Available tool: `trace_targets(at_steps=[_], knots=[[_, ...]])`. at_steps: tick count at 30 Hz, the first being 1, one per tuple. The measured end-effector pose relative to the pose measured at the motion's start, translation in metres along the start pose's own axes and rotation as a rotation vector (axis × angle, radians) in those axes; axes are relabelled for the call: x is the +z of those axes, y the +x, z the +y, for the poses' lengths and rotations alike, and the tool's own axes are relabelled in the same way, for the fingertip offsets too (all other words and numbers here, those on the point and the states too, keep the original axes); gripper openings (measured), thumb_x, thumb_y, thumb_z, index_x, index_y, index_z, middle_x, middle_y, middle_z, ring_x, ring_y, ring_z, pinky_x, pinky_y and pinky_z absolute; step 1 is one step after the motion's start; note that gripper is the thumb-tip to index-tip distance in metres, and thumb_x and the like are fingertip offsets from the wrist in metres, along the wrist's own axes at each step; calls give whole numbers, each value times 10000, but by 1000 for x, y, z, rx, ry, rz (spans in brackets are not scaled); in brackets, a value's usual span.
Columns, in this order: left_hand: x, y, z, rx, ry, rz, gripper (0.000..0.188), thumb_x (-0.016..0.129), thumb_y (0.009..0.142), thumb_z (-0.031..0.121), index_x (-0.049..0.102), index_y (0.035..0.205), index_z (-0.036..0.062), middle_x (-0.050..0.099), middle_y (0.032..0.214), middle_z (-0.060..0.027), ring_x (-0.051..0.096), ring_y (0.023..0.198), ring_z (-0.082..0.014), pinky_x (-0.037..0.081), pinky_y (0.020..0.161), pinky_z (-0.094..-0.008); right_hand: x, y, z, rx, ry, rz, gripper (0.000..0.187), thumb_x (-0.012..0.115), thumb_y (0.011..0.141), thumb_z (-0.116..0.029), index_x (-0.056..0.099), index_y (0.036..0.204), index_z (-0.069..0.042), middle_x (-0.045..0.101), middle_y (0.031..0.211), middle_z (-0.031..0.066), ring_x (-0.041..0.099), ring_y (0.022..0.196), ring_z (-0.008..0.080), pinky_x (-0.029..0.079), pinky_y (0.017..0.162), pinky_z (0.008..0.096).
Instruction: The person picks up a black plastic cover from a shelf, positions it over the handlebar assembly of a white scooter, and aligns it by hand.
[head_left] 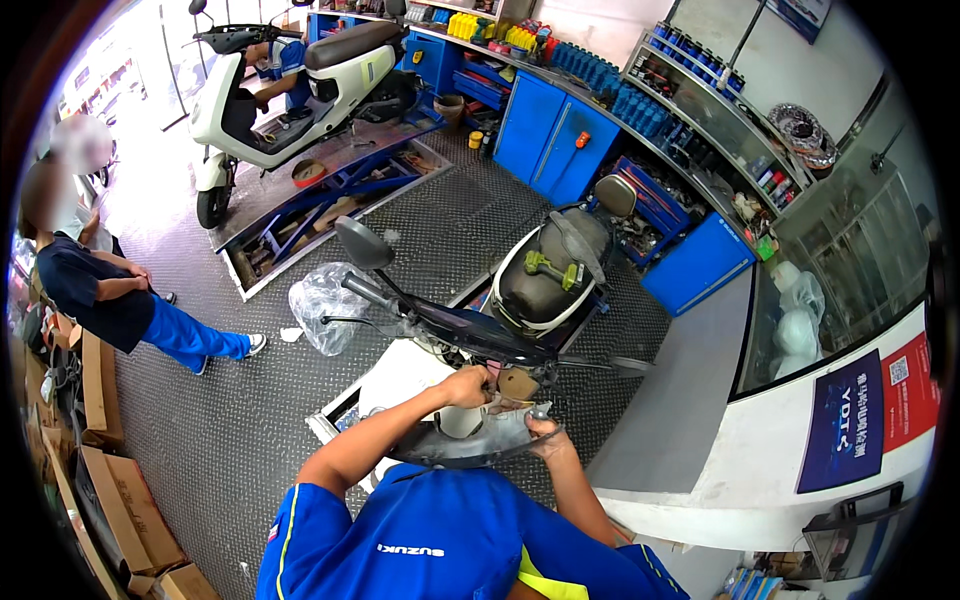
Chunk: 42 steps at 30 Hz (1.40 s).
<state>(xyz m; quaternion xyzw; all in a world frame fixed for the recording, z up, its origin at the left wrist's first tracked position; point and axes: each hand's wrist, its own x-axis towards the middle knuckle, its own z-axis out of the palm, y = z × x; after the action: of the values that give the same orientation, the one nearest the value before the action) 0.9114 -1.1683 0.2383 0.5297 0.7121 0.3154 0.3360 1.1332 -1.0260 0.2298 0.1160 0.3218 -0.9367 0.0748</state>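
Observation:
A scooter (480, 335) stands before me, its handlebar and mirrors across the middle of the view. A curved dark grey body panel (480, 442) lies between my arms, close to my chest. Gripping the panel's right end, my right hand (545, 436) has its thumb on top. My left hand (468, 387) is closed above the panel's far side, by the scooter's opened front; what its fingers hold is hidden. Some wiring and a brownish part (517, 384) show just beyond the hands. On the scooter's seat rests a green cordless drill (554, 270).
A white scooter (300, 95) stands on a lift at the far left, with a person crouched behind it. Another person (110, 275) stands at the left. Blue cabinets (555, 135) line the back. Cardboard boxes (125, 505) fill the left edge; a plastic bag (330, 305) lies on the floor.

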Motion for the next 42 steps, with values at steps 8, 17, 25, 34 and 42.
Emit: trace_targets(at_steps=[8,17,25,34,42], knots=[[-4,-40,41,-62,268,162,195,683,819,159,754,963,50,739,898,-224,724,884,-415,582,794,-504,-66,8,34,49,62,175,659,817,870,-269,567,1415,5,665,1366,159,626,1279,326,464,1115,509],[22,-64,49,-168,169,275,153,667,870,162,700,875,13,715,837,-256,711,846,-458,568,774,-559,-86,-16,15,-130,109,790,452,591,782,43,634,1231,11,688,1006,159,658,808,291,534,819,417],[23,-52,53,-171,22,318,187,688,864,166,724,948,3,720,872,-262,713,855,-461,568,773,-545,88,-15,-50,-539,-1463,502,500,774,845,-18,616,1319,9,693,991,99,644,782,139,531,699,282],[13,-68,19,-370,-328,603,285,751,813,124,661,1044,-16,670,717,-135,665,666,-268,527,646,-401,73,49,-12,-302,-1694,441,287,780,888,-179,751,1147,-59,728,816,213,710,801,431,545,733,484],[15,-20,-49,-594,-354,549,388,653,840,184,717,1123,-74,723,1112,-325,704,1111,-426,539,990,-437,77,63,-21,-150,-1598,323,285,744,944,-219,749,1191,-79,701,736,154,674,672,261,512,679,407]])
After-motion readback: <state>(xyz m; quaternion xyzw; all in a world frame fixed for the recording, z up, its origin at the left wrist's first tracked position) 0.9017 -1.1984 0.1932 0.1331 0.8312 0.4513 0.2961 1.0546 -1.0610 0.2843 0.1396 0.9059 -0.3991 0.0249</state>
